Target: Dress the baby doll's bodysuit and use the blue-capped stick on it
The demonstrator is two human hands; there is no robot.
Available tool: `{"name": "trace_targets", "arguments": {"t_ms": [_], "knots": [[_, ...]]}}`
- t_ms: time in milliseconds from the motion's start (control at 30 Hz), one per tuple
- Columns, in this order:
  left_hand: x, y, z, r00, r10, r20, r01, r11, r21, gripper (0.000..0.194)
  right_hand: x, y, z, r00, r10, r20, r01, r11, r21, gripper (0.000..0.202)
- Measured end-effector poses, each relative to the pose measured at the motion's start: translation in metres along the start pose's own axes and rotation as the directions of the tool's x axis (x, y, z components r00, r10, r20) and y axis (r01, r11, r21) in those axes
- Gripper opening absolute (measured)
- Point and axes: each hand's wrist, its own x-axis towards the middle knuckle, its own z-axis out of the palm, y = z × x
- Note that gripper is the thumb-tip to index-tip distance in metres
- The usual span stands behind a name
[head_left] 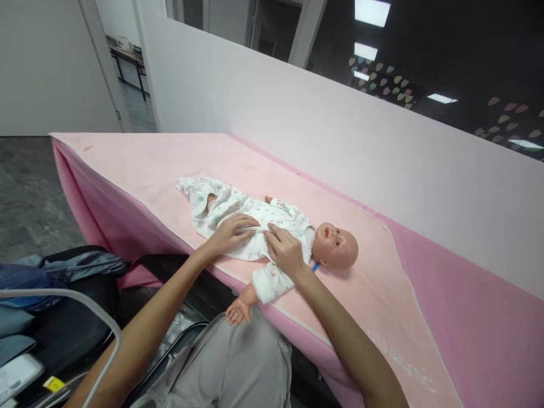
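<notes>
A baby doll (336,247) lies on its back, head to the right, wearing a white patterned romper (272,212). My left hand (233,232) rests on the belly part of the romper, its bent fingers closed on the edge of the front opening. Close by, my right hand (284,246) pinches the same edge nearer the chest. The fingertips of both hands are only a small gap apart. One doll hand (240,306) hangs over the table's near edge, below my right wrist. A bit of blue (315,266) shows beside the doll's neck. The garment's fastening is too small to make out.
The doll lies on a pink padded mat (382,306) over a cloth-draped table. A white wall (340,147) with dark glass above it runs along the far side. At the lower left stands a black chair (85,317) with clothes on it, crossed by a grey cable (85,300).
</notes>
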Motion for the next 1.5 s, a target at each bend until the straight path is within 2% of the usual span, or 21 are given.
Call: {"name": "trace_targets", "arguments": {"t_ms": [267, 633, 900, 1133, 1300, 1500], "knots": [[-0.001, -0.001, 0.002, 0.999, 0.026, -0.02, -0.025, 0.999, 0.035, 0.025, 0.0, -0.002, 0.001, 0.998, 0.023, 0.056, -0.021, 0.999, -0.036, 0.023], [0.0, -0.003, 0.002, 0.999, 0.05, -0.021, -0.05, 0.999, 0.014, 0.027, 0.001, -0.004, 0.0, 0.996, 0.048, 0.07, -0.044, 0.997, -0.056, 0.025], [0.001, 0.001, 0.0, 1.0, 0.013, -0.016, -0.013, 1.0, -0.018, 0.026, 0.0, -0.004, 0.001, 0.993, 0.056, 0.101, -0.049, 0.997, -0.062, 0.025], [0.002, 0.009, -0.003, 0.999, 0.002, 0.038, -0.001, 1.0, -0.03, 0.023, -0.001, -0.004, 0.001, 0.995, 0.048, 0.089, -0.043, 0.997, -0.064, 0.025], [0.003, 0.014, -0.002, 0.998, -0.027, 0.061, 0.026, 0.999, 0.028, 0.022, 0.0, -0.005, 0.0, 0.994, 0.048, 0.095, -0.043, 0.997, -0.063, 0.025], [0.005, 0.013, 0.002, 0.997, -0.074, 0.036, 0.07, 0.994, 0.08, 0.022, 0.0, -0.005, 0.0, 0.991, 0.05, 0.121, -0.042, 0.997, -0.065, 0.026]]}}
